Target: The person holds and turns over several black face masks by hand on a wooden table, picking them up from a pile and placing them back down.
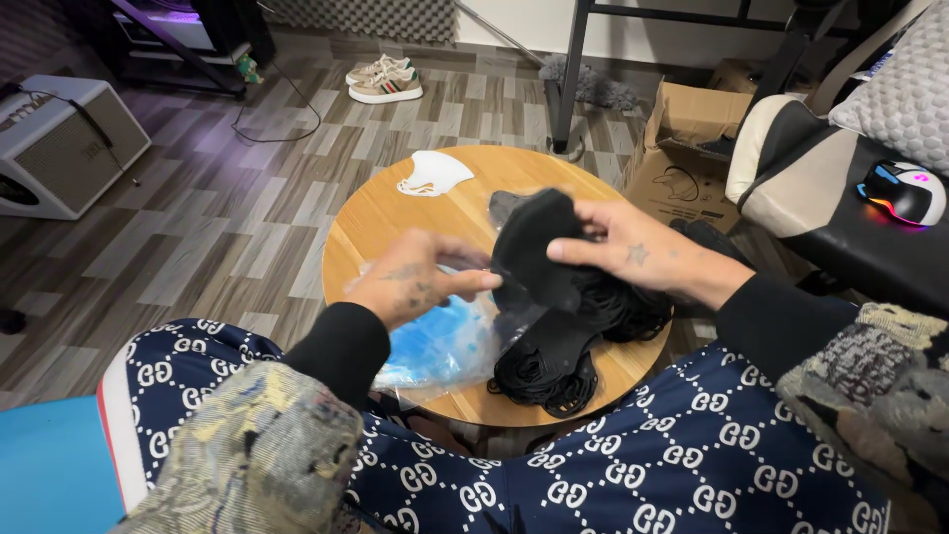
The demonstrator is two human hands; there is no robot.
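Observation:
My right hand [633,247] grips a black face mask [534,247] above the round wooden table [395,213]. My left hand [415,282] pinches the mask's lower left edge with fingertips. Under both hands lies a pile of black masks [563,346] with ear loops hanging over the table's near edge. A clear plastic bag of blue masks [445,346] rests under my left wrist. A single white mask [433,174] lies at the table's far side, apart from both hands.
An open cardboard box [687,138] stands right of the table, by a chair holding a lit computer mouse [905,193]. A pair of sneakers [386,79] and a white amplifier [59,143] sit on the wooden floor. A metal stand leg [565,89] rises behind the table.

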